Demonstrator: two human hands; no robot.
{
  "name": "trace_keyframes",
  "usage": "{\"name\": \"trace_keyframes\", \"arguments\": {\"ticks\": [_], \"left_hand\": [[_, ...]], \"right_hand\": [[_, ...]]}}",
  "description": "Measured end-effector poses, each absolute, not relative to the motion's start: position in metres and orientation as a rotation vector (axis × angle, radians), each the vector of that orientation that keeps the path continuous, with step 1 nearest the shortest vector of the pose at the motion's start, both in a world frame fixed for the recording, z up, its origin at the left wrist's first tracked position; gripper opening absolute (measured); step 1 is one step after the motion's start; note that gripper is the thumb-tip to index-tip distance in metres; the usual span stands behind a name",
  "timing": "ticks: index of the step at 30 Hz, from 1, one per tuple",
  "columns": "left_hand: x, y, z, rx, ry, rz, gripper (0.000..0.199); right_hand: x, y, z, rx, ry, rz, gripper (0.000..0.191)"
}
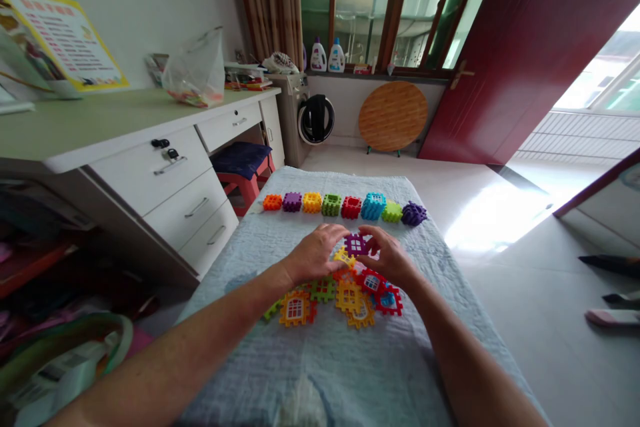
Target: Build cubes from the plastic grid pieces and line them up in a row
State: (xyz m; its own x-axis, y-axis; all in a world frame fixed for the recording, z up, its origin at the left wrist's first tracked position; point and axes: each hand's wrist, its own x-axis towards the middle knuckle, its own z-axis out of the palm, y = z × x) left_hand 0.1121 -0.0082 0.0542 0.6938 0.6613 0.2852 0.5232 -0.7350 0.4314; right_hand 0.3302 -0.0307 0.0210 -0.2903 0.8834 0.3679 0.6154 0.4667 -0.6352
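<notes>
Both my hands meet over the cloth-covered table point(310, 347). Between their fingertips is a purple interlocking block panel point(356, 244) with a white window. My left hand point(317, 253) has its fingertips at the panel's upper left edge, its thumb beside a yellow window panel point(344, 256). Whether the yellow one is joined to the purple one, I cannot tell. My right hand point(393, 255) pinches the purple panel's right side. Loose panels lie below: an orange window panel point(295, 308), a green panel point(323, 288), a yellow-orange panel point(348, 295) and a red panel point(371, 281).
A row of assembled block cubes crosses the table's far part, from an orange cube point(273, 202) to a dark purple piece point(414, 213). A desk with drawers point(190, 207) stands left, with a stool point(245, 163) beyond. A red door point(510, 47) is at right.
</notes>
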Motion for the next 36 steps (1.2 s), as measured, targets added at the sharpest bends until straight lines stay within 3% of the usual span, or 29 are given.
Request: {"name": "trace_keyframes", "arguments": {"ticks": [14,21,27,36], "left_hand": [[0.113,-0.014,0.04,2.415,1.081,0.636,0.049],[0.042,0.06,0.064,2.46,1.406,0.818,0.051],[0.006,0.131,0.071,2.428,1.575,0.502,0.053],[0.021,0.162,0.064,2.441,1.615,0.168,0.056]], "right_hand": [[0.314,-0.043,0.029,-1.152,-2.05,0.535,0.045],[0.349,-0.026,0.025,-1.38,-1.663,0.344,0.028],[0.369,-0.015,0.007,-1.515,-1.524,0.34,0.027],[0.375,-0.013,-0.001,-1.547,-1.525,0.407,0.028]]}}
